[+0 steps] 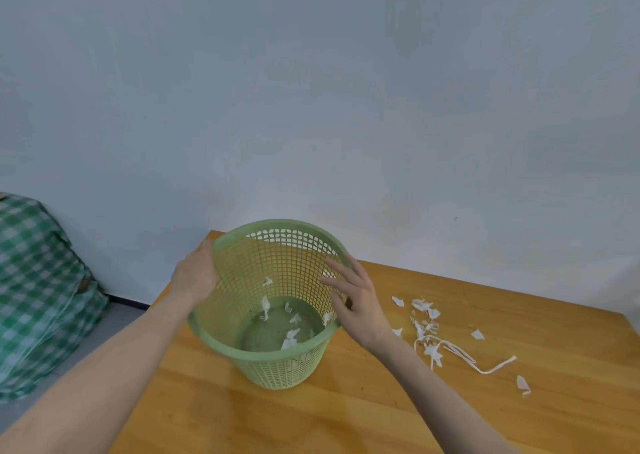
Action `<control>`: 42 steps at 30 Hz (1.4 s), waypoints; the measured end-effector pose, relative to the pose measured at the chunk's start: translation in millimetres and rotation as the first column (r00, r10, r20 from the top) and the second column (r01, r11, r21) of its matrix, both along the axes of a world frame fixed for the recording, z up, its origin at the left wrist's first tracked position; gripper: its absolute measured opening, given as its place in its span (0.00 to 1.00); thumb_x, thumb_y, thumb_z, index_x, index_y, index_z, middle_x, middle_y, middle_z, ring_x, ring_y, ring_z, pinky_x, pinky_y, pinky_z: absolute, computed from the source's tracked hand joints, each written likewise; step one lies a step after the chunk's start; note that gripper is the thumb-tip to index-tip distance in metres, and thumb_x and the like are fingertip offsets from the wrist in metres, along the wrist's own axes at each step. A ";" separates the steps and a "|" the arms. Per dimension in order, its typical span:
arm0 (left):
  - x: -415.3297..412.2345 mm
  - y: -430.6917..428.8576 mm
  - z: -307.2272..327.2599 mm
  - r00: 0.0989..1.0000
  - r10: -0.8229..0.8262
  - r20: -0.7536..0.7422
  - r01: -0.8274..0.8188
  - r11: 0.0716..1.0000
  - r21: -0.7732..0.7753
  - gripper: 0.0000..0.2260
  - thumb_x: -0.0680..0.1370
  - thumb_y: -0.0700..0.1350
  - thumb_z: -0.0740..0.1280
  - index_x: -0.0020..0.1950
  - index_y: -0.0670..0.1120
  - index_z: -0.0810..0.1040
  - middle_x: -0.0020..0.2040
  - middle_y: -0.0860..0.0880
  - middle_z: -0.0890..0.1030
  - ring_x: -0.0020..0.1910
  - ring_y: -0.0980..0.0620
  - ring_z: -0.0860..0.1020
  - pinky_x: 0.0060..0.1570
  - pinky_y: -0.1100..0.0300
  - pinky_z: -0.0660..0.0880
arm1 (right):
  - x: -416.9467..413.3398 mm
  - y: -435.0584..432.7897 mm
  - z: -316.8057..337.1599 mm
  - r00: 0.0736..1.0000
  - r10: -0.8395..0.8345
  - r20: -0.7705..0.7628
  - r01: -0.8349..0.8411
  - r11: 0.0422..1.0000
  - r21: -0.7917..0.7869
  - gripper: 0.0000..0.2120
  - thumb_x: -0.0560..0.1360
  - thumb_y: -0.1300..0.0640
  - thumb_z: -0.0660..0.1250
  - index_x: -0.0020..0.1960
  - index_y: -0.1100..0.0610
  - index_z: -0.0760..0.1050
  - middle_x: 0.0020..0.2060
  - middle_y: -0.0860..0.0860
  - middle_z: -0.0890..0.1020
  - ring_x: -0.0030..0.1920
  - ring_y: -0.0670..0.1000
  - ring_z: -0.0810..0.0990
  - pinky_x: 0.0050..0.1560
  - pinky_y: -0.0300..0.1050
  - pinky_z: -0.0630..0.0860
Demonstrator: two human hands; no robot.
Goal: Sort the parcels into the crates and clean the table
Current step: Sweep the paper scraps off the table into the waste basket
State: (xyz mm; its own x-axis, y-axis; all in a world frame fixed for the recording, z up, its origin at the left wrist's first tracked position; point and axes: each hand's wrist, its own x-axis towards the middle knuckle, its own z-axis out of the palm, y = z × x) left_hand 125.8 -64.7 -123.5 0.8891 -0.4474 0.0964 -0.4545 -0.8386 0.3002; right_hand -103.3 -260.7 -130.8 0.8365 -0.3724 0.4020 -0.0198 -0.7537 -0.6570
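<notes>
Head view.

- Green mesh basket (277, 372) stands on the wooden table (346, 415), mouth open toward the camera, between the two hands.
- Left hand (194, 275): set against the outside of the basket's left wall, just under the rim. The thumb reaches up to the rim edge. The fingers are hidden behind the wall, so I cannot tell whether they curl round it or only press flat.
- Right hand (360, 304): released, holding nothing. Its fingers (341, 270) are straight and spread, laid over the right rim with the tips reaching inside against the mesh. The palm is outside the basket.
- Below and between the hands, on the basket floor: a few white paper scraps (289, 339). One small scrap clings to the inner wall higher up.
- Right of the right hand, on the bare tabletop: a loose scatter of torn white bits (424, 310), near the wrist but not touching it.
- Further right, among them: a long thin paper strip (485, 369), curled.
- Beyond the strip, toward the near right edge: one single scrap, apart from the rest.
- Well left of the left forearm, off the table: a bulk draped in green-and-white checked cloth (38, 280), down on the floor (116, 318).
- Behind both hands: a plain pale wall (311, 90).
</notes>
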 end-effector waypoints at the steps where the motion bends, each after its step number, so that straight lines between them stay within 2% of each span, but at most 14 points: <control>1: 0.3 0.2 0.2 1.000 0.003 0.000 -0.003 1.000 0.004 0.12 0.71 0.33 0.59 0.54 0.42 0.66 0.40 0.44 0.73 0.43 0.39 0.74 0.39 0.53 0.68 | -2.6 -3.8 -1.4 0.999 -0.022 0.035 0.021 0.999 0.027 0.21 0.76 0.49 0.54 0.63 0.51 0.77 0.69 0.42 0.69 0.75 0.43 0.55 0.72 0.37 0.48; 4: 1.5 1.0 -1.2 1.000 0.006 -0.001 -0.006 1.000 0.005 0.14 0.71 0.32 0.59 0.55 0.42 0.66 0.41 0.44 0.73 0.42 0.38 0.74 0.39 0.52 0.67 | -13.3 -26.0 -17.1 0.956 -0.284 0.070 0.257 0.930 0.263 0.17 0.79 0.55 0.56 0.66 0.52 0.73 0.69 0.44 0.68 0.71 0.42 0.60 0.71 0.35 0.56; 5: 0.5 0.2 -1.2 1.000 -0.002 0.013 0.002 1.000 0.003 0.14 0.71 0.32 0.59 0.56 0.41 0.66 0.40 0.44 0.73 0.42 0.39 0.74 0.39 0.52 0.67 | -19.6 -37.8 -28.2 0.922 -0.388 -0.003 0.370 0.878 0.304 0.17 0.79 0.59 0.56 0.67 0.54 0.72 0.70 0.47 0.68 0.71 0.45 0.61 0.72 0.40 0.58; 7: -1.0 -1.0 -1.8 1.000 -0.004 0.029 0.004 1.000 -0.001 0.14 0.71 0.31 0.59 0.56 0.40 0.66 0.40 0.45 0.72 0.41 0.40 0.73 0.38 0.52 0.66 | -29.0 -65.5 -58.5 0.850 -0.440 -0.289 0.503 0.841 0.199 0.20 0.79 0.65 0.56 0.70 0.57 0.69 0.72 0.52 0.65 0.73 0.52 0.58 0.73 0.50 0.58; 10: -3.6 -2.4 -2.0 1.000 -0.004 0.029 0.004 1.000 -0.004 0.14 0.72 0.31 0.57 0.57 0.40 0.66 0.40 0.45 0.71 0.40 0.42 0.71 0.39 0.52 0.66 | -43.5 -92.7 -108.3 0.618 -0.288 -0.732 0.372 0.927 -0.050 0.24 0.79 0.61 0.56 0.75 0.57 0.60 0.77 0.53 0.55 0.76 0.55 0.49 0.74 0.54 0.53; 12: -3.9 -1.9 -3.8 1.000 0.006 0.026 -0.006 1.000 -0.024 0.15 0.72 0.31 0.57 0.57 0.41 0.66 0.39 0.46 0.71 0.39 0.42 0.71 0.38 0.52 0.67 | -49.6 -99.7 -132.8 0.448 -0.223 -0.866 0.262 0.959 -0.111 0.25 0.81 0.57 0.54 0.77 0.54 0.55 0.77 0.51 0.50 0.77 0.57 0.46 0.74 0.56 0.52; 17: -0.7 -3.6 -4.7 1.000 0.014 0.021 -0.013 0.999 -0.043 0.12 0.73 0.33 0.58 0.56 0.43 0.67 0.40 0.48 0.72 0.40 0.43 0.73 0.38 0.54 0.67 | -42.0 -96.6 -153.9 0.348 -0.147 -0.926 0.191 0.978 -0.083 0.30 0.79 0.62 0.51 0.78 0.52 0.45 0.78 0.54 0.47 0.77 0.57 0.48 0.75 0.53 0.54; 24: -4.4 -1.4 -1.8 0.999 0.019 0.030 -0.018 0.999 -0.038 0.16 0.73 0.32 0.58 0.60 0.42 0.67 0.40 0.48 0.71 0.38 0.46 0.70 0.38 0.55 0.65 | -33.5 -88.9 -158.0 0.294 -0.155 -0.943 0.147 0.982 -0.116 0.30 0.77 0.64 0.50 0.78 0.56 0.46 0.77 0.52 0.47 0.76 0.58 0.50 0.74 0.54 0.54; 28: -2.2 -1.6 -2.8 1.000 0.019 0.018 -0.018 0.999 -0.028 0.16 0.73 0.32 0.58 0.59 0.43 0.67 0.40 0.48 0.71 0.39 0.43 0.72 0.39 0.53 0.67 | -41.3 -82.2 -151.3 0.361 -0.157 -0.919 0.140 0.984 -0.113 0.28 0.77 0.65 0.52 0.76 0.60 0.54 0.76 0.55 0.53 0.74 0.58 0.56 0.73 0.50 0.59; 31: -3.4 -2.5 -1.7 1.000 0.010 0.021 -0.010 1.000 -0.017 0.15 0.73 0.32 0.58 0.58 0.42 0.67 0.39 0.48 0.71 0.40 0.42 0.73 0.38 0.53 0.67 | -45.8 -79.1 -129.7 0.561 -0.173 -0.810 0.332 0.943 0.029 0.25 0.77 0.67 0.55 0.74 0.63 0.61 0.74 0.56 0.60 0.72 0.57 0.62 0.70 0.46 0.63; 35: -4.6 -3.4 0.5 1.000 0.021 0.021 -0.022 1.000 0.014 0.14 0.73 0.32 0.58 0.57 0.41 0.67 0.40 0.46 0.71 0.40 0.41 0.74 0.39 0.52 0.69 | -35.5 -70.6 -64.2 0.807 -0.313 -0.501 0.483 0.838 0.254 0.23 0.78 0.68 0.57 0.72 0.61 0.64 0.73 0.55 0.63 0.72 0.54 0.62 0.69 0.46 0.63; 37: -5.3 -2.5 2.0 1.000 0.014 0.027 -0.015 1.000 0.014 0.14 0.72 0.32 0.58 0.56 0.41 0.67 0.40 0.46 0.71 0.40 0.40 0.74 0.38 0.52 0.68 | -22.0 -54.8 -25.3 0.892 -0.294 -0.343 0.410 0.847 0.338 0.23 0.77 0.68 0.57 0.72 0.58 0.65 0.71 0.50 0.64 0.68 0.49 0.65 0.64 0.37 0.67; 39: -7.1 -2.7 2.3 0.999 0.004 0.032 -0.005 1.000 0.014 0.14 0.72 0.32 0.58 0.57 0.40 0.67 0.40 0.46 0.71 0.41 0.40 0.74 0.38 0.53 0.67 | -14.6 -32.8 9.2 0.959 -0.247 -0.141 0.283 0.887 0.364 0.24 0.77 0.68 0.58 0.71 0.56 0.66 0.68 0.45 0.66 0.65 0.41 0.65 0.65 0.36 0.67; 42: -7.1 -1.0 1.8 1.000 0.019 0.020 -0.019 1.000 0.003 0.13 0.72 0.32 0.58 0.55 0.41 0.66 0.38 0.47 0.70 0.38 0.42 0.71 0.37 0.53 0.65 | -9.2 -3.5 35.7 0.999 -0.027 0.048 0.011 0.954 0.299 0.22 0.77 0.66 0.59 0.70 0.53 0.70 0.67 0.39 0.69 0.68 0.36 0.64 0.70 0.32 0.60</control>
